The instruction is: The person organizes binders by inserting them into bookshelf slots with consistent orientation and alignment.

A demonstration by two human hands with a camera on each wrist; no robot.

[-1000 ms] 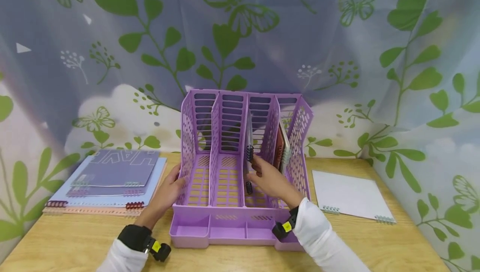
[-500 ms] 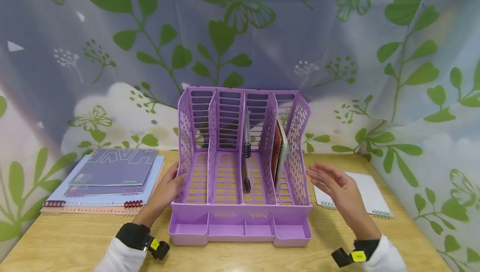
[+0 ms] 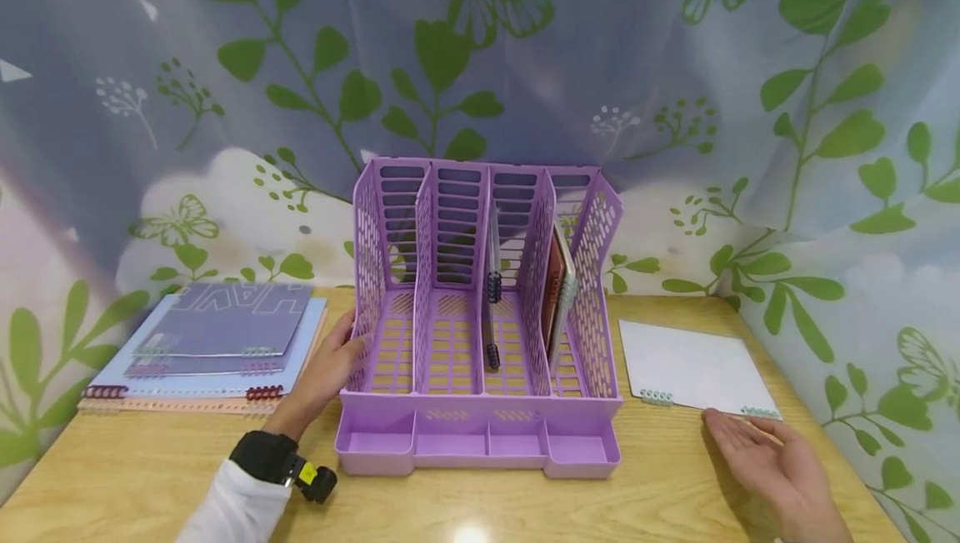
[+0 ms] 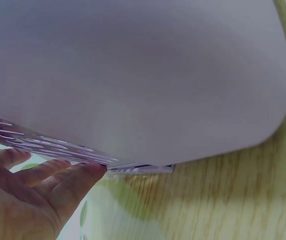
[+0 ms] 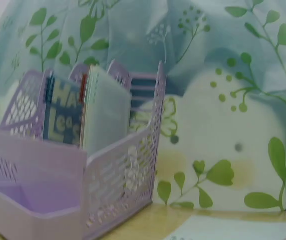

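Notebooks are lying in a stack at the left of the wooden table: a peach one is showing at the bottom, a light blue one with red rings is resting above it, and two grey-purple ones are overlapping on top, the uppermost bearing outlined lettering. Left hand, a black strap circling its wrist, is resting against the outer left wall of the purple rack; its fingers are extending nearly straight, the tips touching the slatted side rather than closing round it. Rack is standing upright mid-table, its four compartments opening toward the person and a divided tray running along its front. Blue lettered notebook with black rings is standing in the third compartment from the left, beside the divider. Red-brown notebook and pale notebook with mint rings are standing together in the fourth, leaning left. White notebook is lying flat right of the rack, mint rings facing the person. Right hand is hovering at its near edge, palm up, fingers spreading loosely and holding nothing; contact with the notebook: cannot tell.
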